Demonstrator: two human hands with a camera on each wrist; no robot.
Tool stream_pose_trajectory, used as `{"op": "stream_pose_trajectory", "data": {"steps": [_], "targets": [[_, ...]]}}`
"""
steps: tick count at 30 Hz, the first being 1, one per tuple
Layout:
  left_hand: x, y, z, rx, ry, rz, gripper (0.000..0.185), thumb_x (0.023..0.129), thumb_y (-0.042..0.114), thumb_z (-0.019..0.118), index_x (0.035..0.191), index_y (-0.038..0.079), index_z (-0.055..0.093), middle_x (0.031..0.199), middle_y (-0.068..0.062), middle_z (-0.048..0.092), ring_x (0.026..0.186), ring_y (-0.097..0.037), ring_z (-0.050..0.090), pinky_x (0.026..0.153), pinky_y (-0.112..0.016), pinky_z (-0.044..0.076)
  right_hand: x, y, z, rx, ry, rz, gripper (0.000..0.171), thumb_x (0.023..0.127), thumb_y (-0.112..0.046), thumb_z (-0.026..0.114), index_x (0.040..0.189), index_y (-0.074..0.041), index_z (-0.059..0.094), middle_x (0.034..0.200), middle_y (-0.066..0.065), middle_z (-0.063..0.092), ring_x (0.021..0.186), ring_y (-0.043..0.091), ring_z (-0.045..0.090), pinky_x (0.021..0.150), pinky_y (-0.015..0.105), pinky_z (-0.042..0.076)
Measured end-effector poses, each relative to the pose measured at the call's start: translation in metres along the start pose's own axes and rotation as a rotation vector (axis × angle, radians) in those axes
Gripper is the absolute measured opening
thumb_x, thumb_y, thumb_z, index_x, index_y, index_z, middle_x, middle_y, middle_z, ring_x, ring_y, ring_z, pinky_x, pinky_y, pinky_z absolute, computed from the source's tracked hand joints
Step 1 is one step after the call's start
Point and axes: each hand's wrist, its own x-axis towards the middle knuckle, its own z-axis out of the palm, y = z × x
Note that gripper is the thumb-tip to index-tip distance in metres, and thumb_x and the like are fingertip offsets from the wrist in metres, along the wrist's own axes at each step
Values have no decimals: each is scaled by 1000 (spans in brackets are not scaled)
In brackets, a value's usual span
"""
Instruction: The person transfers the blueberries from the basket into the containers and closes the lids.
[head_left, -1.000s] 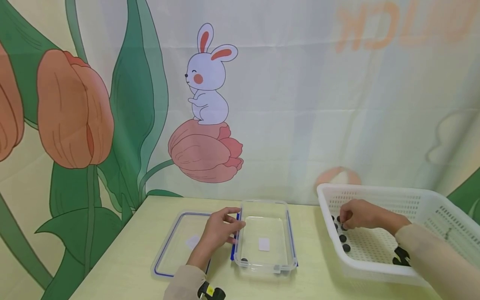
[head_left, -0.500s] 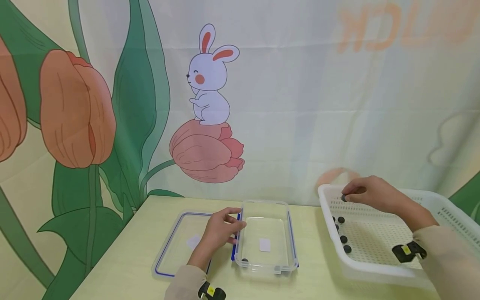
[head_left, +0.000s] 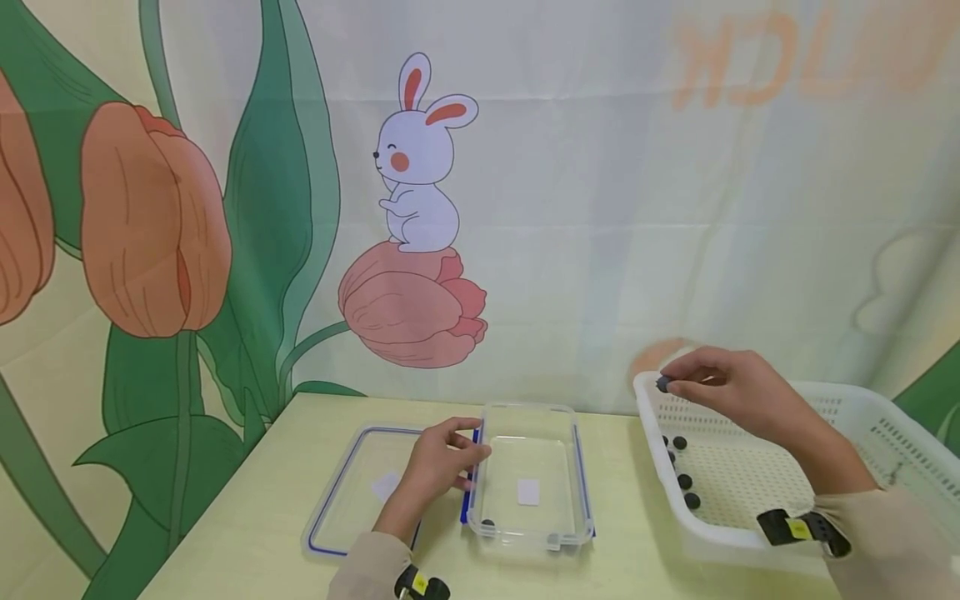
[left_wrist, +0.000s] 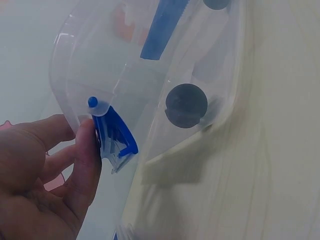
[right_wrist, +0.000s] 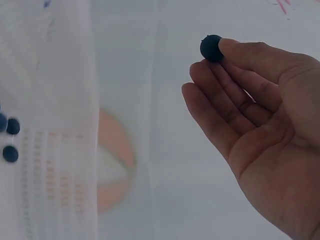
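My right hand (head_left: 720,387) pinches a small dark ball (head_left: 663,384) (right_wrist: 211,48) between thumb and fingertips, raised over the far left rim of a white perforated basket (head_left: 862,408). Several more dark balls (head_left: 681,442) lie inside the basket along its left wall. My left hand (head_left: 442,462) grips the left rim of a clear plastic box (head_left: 529,533) at its blue latch (left_wrist: 116,136). One dark ball (left_wrist: 186,105) (head_left: 487,524) sits in the box's near left corner.
A clear lid with a blue seal (head_left: 337,492) lies flat on the pale table (head_left: 247,542), left of the box. A printed curtain with a rabbit and tulips (head_left: 420,208) hangs right behind the table.
My right hand has picked a dark ball from the basket floor, lifted it and carried it left to the basket's far left rim. The left hand has stayed on the box.
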Motion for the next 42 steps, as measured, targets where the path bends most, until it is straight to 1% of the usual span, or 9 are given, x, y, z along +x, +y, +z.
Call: {"op": "stream_pose_trajectory", "data": {"steps": [4,7,9,13,19,25,30,34,42], "targets": [[0,0,0,-3,1,-4,52,96,15,82,145,8,64,103,-11,63,78,-20,66,62,-31,64,-3,-15,10,59,33,-45,17,100,-13,76,117,-11,77,108,-1,74,99,14,72,85,24,59],[0,0,1,-3,1,-8,52,96,15,82,145,8,64,103,-11,63,78,-20,66,62,-31,64,-4,-25,19,113,36,-73,16,100,-10,76,116,-10,77,109,0,73,97,10,71,84,24,60],[0,0,1,-1,2,-8,52,96,14,81,145,8,64,103,-11,63,78,-20,66,62,-31,64,-6,-30,26,150,22,-82,17,100,-10,76,117,-10,77,110,1,73,97,11,72,83,25,61],[0,0,1,2,7,-6,52,96,14,82,144,8,64,103,-11,63,78,-20,66,62,-30,64,-9,-39,39,205,-4,-65,17,100,-13,76,117,-11,76,111,-1,74,97,13,74,82,28,62],[0,0,3,4,10,-8,52,96,14,82,145,8,64,103,-11,62,78,-20,66,62,-30,63,-12,-42,58,303,-44,-62,15,101,-14,76,115,-13,76,108,-1,75,97,16,75,84,31,62],[1,0,4,3,11,-5,52,96,14,82,145,9,64,103,-11,62,78,-20,66,62,-31,63,-14,-42,73,329,-91,-51,14,101,-20,76,114,-16,77,109,-4,75,99,13,74,88,31,61],[1,0,4,8,15,-11,53,95,14,82,144,9,64,103,-11,62,78,-20,66,62,-30,63,-12,-45,82,360,-125,-90,13,100,-18,76,113,-14,77,110,-2,75,98,15,73,89,32,62],[1,0,4,7,14,-8,53,95,14,82,145,9,64,103,-11,62,78,-20,66,62,-30,63,-10,-46,91,395,-148,-102,13,99,-17,78,111,-14,77,108,-1,75,97,16,73,89,31,62],[1,0,2,18,19,-7,53,95,14,82,145,9,64,104,-11,63,78,-21,66,62,-30,63,-10,-51,108,460,-175,-155,11,98,-11,78,109,-9,77,106,4,74,92,18,73,86,32,63]]}}
